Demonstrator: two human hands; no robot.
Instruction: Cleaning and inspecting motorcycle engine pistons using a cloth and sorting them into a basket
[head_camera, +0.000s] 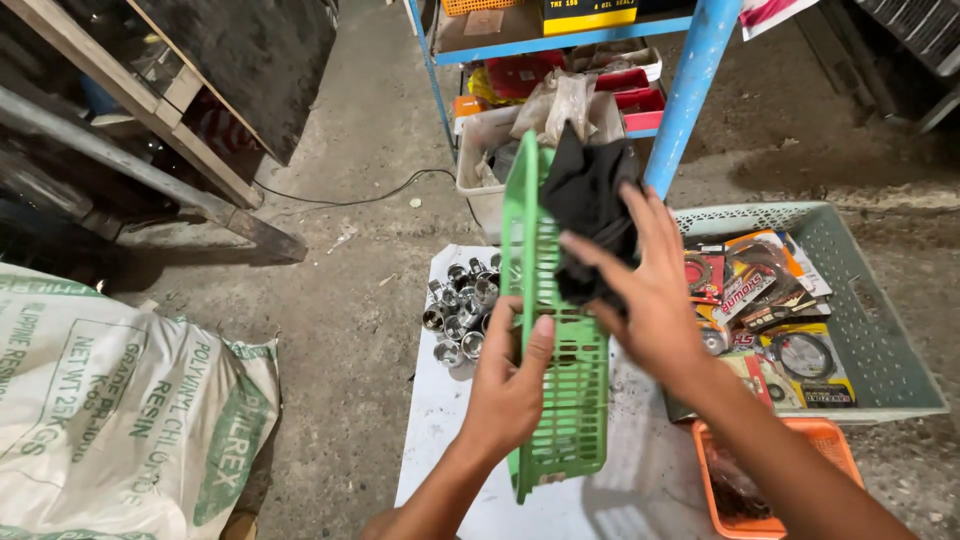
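My left hand (510, 375) grips the lower edge of a green slotted plastic basket (565, 400), held upright on its side above a white board (450, 420). Pressed against the basket's inner face is a black cloth (585, 200), which my right hand (645, 290) holds with fingers spread. A heap of several shiny metal sockets (460, 310) lies on the board just left of the basket.
A pale green crate (880, 350) of packaged parts sits at right, an orange basket (830, 440) below it. A blue shelf rack (690, 80) and a white bin (480, 150) stand behind. A large printed sack (110, 410) lies at left on the concrete floor.
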